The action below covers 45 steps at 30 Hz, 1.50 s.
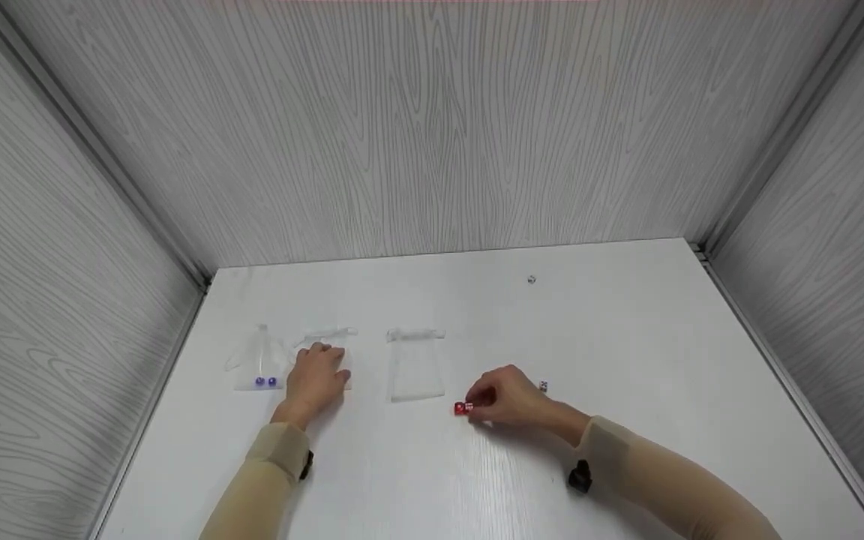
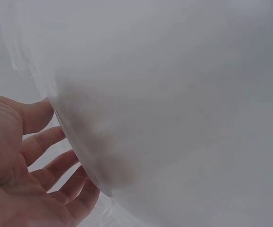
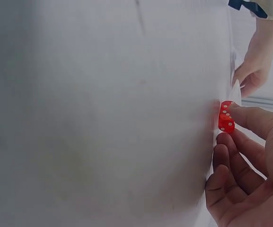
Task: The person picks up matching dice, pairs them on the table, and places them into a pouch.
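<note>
Purple pieces (image 1: 272, 381) lay in the frame-left bag (image 1: 267, 358); your slack-fingered left hand (image 1: 317, 381) touched another bag (image 1: 333, 332), your right hand (image 1: 511, 397) pinched red dice (image 1: 460, 408).

Two dice (image 1: 459, 409) at the right hand (image 1: 511, 399) sit right of the rightmost bag (image 1: 415, 371) on the table (image 1: 402, 480).

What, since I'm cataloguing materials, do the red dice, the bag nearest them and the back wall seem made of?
Red dice: probably hard, smooth plastic, from the even bright red and crisp pale dots.
Nearest bag: likely thin, clear plastic film, since the white table shows through it.
Back wall: perhaps matte board with a wood-look face; grey grain lines show, but its core is hidden.
</note>
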Tool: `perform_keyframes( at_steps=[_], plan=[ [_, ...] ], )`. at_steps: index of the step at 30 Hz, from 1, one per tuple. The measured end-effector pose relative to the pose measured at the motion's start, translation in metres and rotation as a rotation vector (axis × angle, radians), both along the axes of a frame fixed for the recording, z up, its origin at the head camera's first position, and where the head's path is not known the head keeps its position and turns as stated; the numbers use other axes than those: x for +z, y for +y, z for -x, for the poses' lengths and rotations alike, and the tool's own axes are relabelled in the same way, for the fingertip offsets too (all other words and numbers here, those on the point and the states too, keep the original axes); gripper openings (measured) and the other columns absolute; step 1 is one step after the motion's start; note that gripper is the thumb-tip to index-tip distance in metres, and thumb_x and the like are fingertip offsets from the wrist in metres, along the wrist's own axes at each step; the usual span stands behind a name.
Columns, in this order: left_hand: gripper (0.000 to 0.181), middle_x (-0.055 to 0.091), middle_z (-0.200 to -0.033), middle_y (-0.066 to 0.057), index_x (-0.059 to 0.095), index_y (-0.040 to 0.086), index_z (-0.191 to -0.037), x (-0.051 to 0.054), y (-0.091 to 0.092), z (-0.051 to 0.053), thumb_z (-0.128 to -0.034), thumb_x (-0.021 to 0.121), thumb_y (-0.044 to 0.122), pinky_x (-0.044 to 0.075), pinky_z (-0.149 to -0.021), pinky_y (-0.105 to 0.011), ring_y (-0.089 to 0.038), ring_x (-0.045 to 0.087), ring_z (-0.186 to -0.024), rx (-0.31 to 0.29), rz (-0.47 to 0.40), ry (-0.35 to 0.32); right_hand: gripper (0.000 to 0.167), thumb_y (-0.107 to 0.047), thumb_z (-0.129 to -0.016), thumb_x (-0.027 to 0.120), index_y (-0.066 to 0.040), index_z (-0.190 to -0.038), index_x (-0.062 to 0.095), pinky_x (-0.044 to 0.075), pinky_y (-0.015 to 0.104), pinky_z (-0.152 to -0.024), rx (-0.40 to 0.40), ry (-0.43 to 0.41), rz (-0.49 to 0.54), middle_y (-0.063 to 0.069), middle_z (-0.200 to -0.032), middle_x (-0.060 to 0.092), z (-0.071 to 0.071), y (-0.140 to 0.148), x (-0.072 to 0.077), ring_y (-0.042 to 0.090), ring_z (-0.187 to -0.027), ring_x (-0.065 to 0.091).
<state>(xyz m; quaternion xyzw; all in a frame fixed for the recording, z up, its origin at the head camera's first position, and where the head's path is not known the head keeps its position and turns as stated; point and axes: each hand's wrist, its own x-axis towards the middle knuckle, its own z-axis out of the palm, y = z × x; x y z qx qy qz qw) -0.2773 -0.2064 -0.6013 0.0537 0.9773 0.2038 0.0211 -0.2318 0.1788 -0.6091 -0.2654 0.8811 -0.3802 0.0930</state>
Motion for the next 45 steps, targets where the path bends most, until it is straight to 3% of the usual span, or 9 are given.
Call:
perform_keyframes(
  at_steps=[7, 16, 22, 30, 41, 45],
  plan=[
    [0.049, 0.063, -0.154, -0.029, 0.07, -0.001, -0.149, -0.002, 0.0, 0.001, -0.105, 0.075, 0.02, 0.053, -0.119, -0.066, -0.053, 0.058, -0.142, 0.014, -0.002, -0.003, 0.017, -0.016, -0.092, 0.091, -0.008, -0.108, 0.089, 0.054, 0.018, -0.074, -0.013, -0.028, -0.001, 0.003, -0.095, 0.083, -0.003, 0.001, 0.0, -0.001, -0.08, 0.064],
    [0.031, 0.073, -0.149, -0.023, 0.082, 0.001, -0.13, -0.002, -0.009, 0.006, -0.1013, 0.076, 0.01, 0.055, -0.116, -0.062, -0.05, 0.068, -0.133, 0.02, -0.071, 0.031, 0.019, -0.018, -0.093, 0.091, -0.006, -0.108, 0.089, 0.056, 0.019, -0.077, -0.025, -0.005, 0.032, 0.006, -0.096, 0.085, -0.003, 0.005, 0.006, 0.001, -0.082, 0.066],
    [0.016, 0.083, -0.13, -0.02, 0.088, 0.002, -0.113, -0.003, -0.015, 0.007, -0.0999, 0.078, 0.005, 0.06, -0.113, -0.06, -0.046, 0.078, -0.125, -0.013, -0.117, 0.106, 0.019, -0.014, -0.092, 0.09, -0.004, -0.108, 0.088, 0.058, 0.019, -0.078, -0.033, -0.013, 0.068, 0.008, -0.099, 0.086, -0.002, 0.008, 0.013, 0.003, -0.086, 0.07],
    [0.018, 0.087, -0.115, -0.019, 0.088, 0.003, -0.116, -0.002, -0.018, 0.01, -0.1018, 0.077, 0.007, 0.063, -0.106, -0.06, -0.045, 0.08, -0.116, -0.009, -0.123, 0.157, 0.021, -0.016, -0.095, 0.088, -0.003, -0.112, 0.087, 0.059, 0.02, -0.079, -0.06, -0.024, 0.076, 0.008, -0.102, 0.087, 0.004, 0.011, 0.02, 0.003, -0.087, 0.071],
    [0.021, 0.086, -0.119, -0.02, 0.085, 0.003, -0.123, 0.02, 0.0, 0.001, -0.1047, 0.076, 0.008, 0.064, -0.107, -0.06, -0.044, 0.082, -0.116, 0.0, -0.124, 0.239, 0.025, -0.017, -0.102, 0.081, 0.001, -0.118, 0.085, 0.062, 0.023, -0.084, -0.107, 0.012, 0.136, 0.011, -0.108, 0.087, 0.014, 0.005, 0.033, 0.014, -0.095, 0.078],
    [0.018, 0.087, -0.114, -0.018, 0.087, 0.003, -0.12, 0.027, 0.006, -0.003, -0.1036, 0.078, 0.007, 0.068, -0.099, -0.057, -0.042, 0.084, -0.109, -0.033, -0.123, 0.329, 0.028, -0.019, -0.103, 0.079, 0.002, -0.12, 0.084, 0.063, 0.024, -0.086, -0.137, 0.012, 0.169, 0.013, -0.11, 0.088, 0.015, -0.002, 0.039, 0.017, -0.098, 0.08]
  ],
)
